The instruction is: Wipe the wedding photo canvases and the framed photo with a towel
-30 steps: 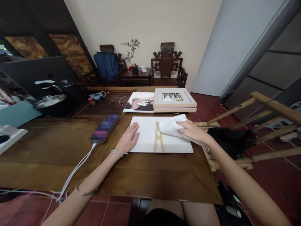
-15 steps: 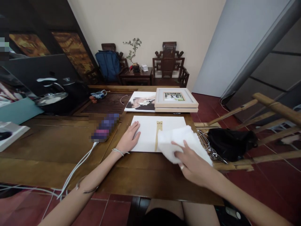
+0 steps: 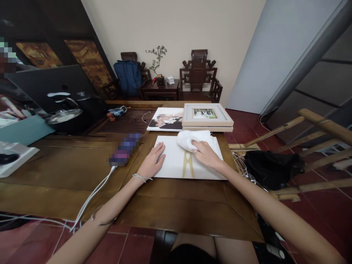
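Observation:
A flat white panel (image 3: 167, 165) lies on the wooden table in front of me, with a tan, two-legged piece (image 3: 188, 167) on its surface. My left hand (image 3: 154, 159) rests flat on the panel's left edge, fingers stretched out. In my right hand (image 3: 206, 154) a bunched white cloth (image 3: 189, 138) is gripped, touching the panel's upper part. The cloth covers the top of the tan piece.
Behind the panel are stacked light-wood picture frames (image 3: 207, 124) and a photo print (image 3: 165, 119). A phone (image 3: 125, 150) with a white cable lies left. At right, a bamboo chair (image 3: 299, 143) holds a black bag (image 3: 271, 165). A lidded pot (image 3: 64, 119) stands far left.
My right hand has moved the cloth away from me, from the panel's lower right to its upper edge, uncovering the lower tan piece. My left hand stays on the panel.

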A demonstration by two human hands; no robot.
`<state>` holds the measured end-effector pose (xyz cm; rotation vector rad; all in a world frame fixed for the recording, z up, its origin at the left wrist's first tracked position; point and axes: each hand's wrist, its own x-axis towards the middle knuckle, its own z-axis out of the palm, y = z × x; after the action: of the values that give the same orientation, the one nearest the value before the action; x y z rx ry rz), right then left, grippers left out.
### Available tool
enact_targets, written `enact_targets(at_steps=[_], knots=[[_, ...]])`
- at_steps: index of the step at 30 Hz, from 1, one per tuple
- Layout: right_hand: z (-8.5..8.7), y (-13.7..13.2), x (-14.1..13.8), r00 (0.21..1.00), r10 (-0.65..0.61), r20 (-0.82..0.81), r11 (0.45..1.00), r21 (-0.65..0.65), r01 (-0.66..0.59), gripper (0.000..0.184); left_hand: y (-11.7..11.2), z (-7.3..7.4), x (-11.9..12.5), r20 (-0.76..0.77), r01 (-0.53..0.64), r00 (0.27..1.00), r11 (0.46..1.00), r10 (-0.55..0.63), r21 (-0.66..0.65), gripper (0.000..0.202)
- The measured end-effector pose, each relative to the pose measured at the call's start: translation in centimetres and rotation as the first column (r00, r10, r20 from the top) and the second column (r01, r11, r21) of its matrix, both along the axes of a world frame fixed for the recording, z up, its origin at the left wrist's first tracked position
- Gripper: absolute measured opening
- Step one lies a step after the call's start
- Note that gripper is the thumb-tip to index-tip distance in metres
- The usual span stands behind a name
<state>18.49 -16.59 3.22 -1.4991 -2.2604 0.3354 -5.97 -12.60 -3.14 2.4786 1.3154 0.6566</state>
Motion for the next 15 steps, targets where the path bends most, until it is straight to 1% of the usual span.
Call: enact_targets(at_steps=[2, 3, 5, 8, 10, 13, 15], knots=[[-0.2, 1.4, -0.8, 1.0, 0.006, 0.012, 0.999, 0.032, -0.007, 0.033, 0.1, 0.0, 0.0, 0.006, 0.007, 1.0, 1.0, -0.007, -0.007, 0.049], [-0.3, 1.6, -1.3, 1.0, 0.01, 0.024, 0.999, 0.036, -0.011, 0.034, 0.1, 0.0, 0.0, 0.01, 0.011, 1.0, 1.0, -0.011, -0.008, 0.049], [-0.7, 1.0, -2.2, 0.996, 0.018, 0.087, 0.999, 0.03, -0.021, 0.038, 0.1, -0.1, 0.0, 0.018, 0.013, 1.0, 1.0, -0.013, -0.007, 0.048], [-1.2, -2.0, -3.4, 0.972, 0.03, 0.234, 0.999, 0.018, -0.035, 0.042, 0.1, -0.1, 0.0, 0.013, 0.006, 1.0, 1.0, -0.006, -0.007, 0.049], [-1.3, -4.8, -4.1, 0.955, 0.065, 0.29, 0.998, 0.007, -0.07, 0.038, 0.0, 0.0, 0.0, 0.006, 0.003, 1.0, 1.0, -0.003, -0.007, 0.051], [-0.5, -9.1, -4.9, 0.941, 0.162, 0.298, 0.987, -0.064, -0.15, 0.033, -0.1, -0.1, 0.1, 0.004, 0.003, 1.0, 1.0, -0.003, 0.007, 0.05], [0.3, -11.1, -5.3, 0.934, 0.225, 0.277, 0.972, -0.129, -0.196, 0.033, -0.1, -0.1, 0.1, 0.008, 0.004, 1.0, 1.0, -0.004, 0.012, 0.049]])
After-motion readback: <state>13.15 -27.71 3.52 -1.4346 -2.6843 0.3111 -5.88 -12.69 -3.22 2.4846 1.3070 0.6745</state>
